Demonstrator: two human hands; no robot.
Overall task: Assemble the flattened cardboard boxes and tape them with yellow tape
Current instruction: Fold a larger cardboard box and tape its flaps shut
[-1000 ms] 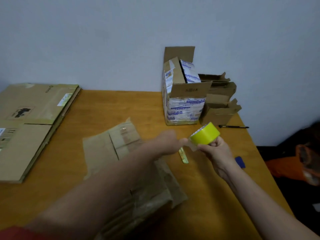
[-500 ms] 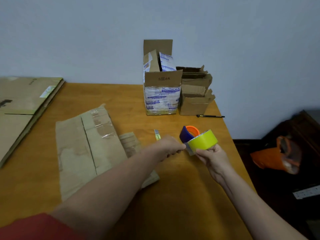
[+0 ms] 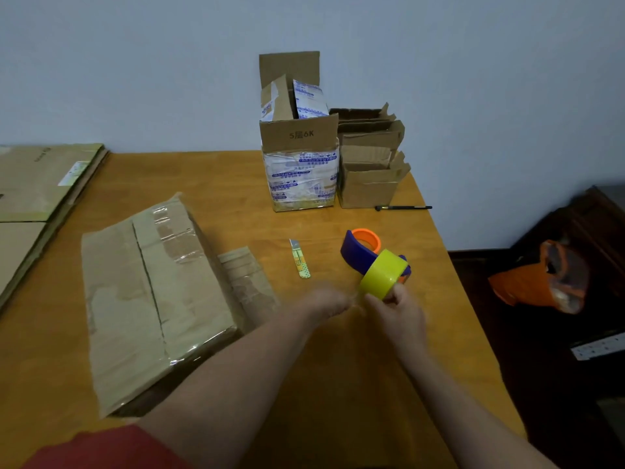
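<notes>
The right hand [image 3: 397,311] grips the round yellow tape roll [image 3: 384,277] above the wooden table [image 3: 338,384]. The blurry left hand [image 3: 326,303] is just beside it; I cannot tell its grip. The flat brown cardboard box [image 3: 152,299] lies left.

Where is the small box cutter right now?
In the head view, the box cutter lies flat on the wooden table, mid-frame, between the flattened cardboard box on its left and the blue tape dispenser on its right.
</notes>
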